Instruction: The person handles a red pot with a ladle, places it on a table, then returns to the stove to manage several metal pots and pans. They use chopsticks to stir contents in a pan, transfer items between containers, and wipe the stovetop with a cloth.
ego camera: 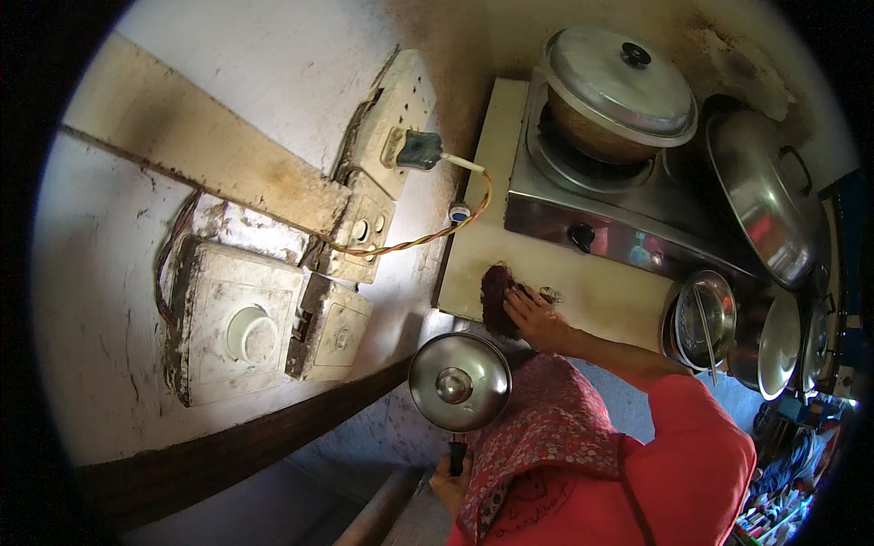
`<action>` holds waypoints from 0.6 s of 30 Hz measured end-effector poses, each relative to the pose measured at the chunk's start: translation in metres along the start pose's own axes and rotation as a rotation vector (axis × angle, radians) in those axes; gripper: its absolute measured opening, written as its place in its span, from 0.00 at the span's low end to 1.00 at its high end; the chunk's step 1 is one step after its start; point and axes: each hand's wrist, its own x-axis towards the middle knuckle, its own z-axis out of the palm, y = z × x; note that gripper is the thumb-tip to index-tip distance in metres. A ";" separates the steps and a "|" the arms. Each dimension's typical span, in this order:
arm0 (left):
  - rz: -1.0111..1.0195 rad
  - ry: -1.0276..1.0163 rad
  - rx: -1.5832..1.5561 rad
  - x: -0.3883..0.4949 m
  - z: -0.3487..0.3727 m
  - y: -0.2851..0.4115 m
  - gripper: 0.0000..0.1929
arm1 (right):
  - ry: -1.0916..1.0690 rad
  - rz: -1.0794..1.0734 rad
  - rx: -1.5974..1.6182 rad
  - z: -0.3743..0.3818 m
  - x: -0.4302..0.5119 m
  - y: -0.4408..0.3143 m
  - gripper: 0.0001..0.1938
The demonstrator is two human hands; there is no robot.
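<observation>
My right hand (539, 319) presses on a crumpled dark maroon cloth (498, 293) with frayed, stringy edges. The cloth lies at the front edge of a cream countertop (601, 293), partly hanging over it. Lower down, my left hand (449, 486) grips the black handle (457, 458) of a small pan. A round, shiny metal lid (478, 382) with a metal knob covers that pan, which is held off the counter beside my patterned apron (546, 423); the lid hides the inside.
Behind the cloth stands a steel gas stove (546, 218) bearing a large lidded pot (594, 130). A big metal basin (758, 198) leans at the right, near several bowls (707, 321). A plugged-in twisted cable (423, 240) loops from the wall socket (396, 116) towards the counter.
</observation>
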 end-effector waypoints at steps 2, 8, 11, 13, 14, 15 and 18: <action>-0.038 -0.012 0.003 -0.004 0.003 -0.002 0.15 | 0.070 0.014 0.020 0.002 0.027 -0.006 0.34; -0.101 -0.047 -0.008 -0.006 0.013 -0.015 0.12 | 0.210 -0.250 -0.056 0.013 0.100 -0.021 0.31; -0.100 -0.033 0.052 -0.006 0.019 -0.022 0.13 | 0.134 -0.257 -0.178 0.007 0.093 -0.004 0.27; -0.075 -0.109 0.146 -0.007 0.018 -0.029 0.14 | 0.293 -0.112 -0.341 -0.003 0.096 0.008 0.22; 0.003 -0.077 0.169 -0.007 0.018 -0.033 0.15 | 0.316 0.007 -0.333 -0.010 0.105 0.017 0.21; 0.085 -0.040 0.191 -0.004 0.019 -0.040 0.16 | 0.298 0.129 -0.334 -0.017 0.118 0.026 0.20; -0.061 -0.104 0.143 -0.005 0.033 -0.056 0.17 | 0.242 0.147 -0.422 -0.034 0.149 0.040 0.18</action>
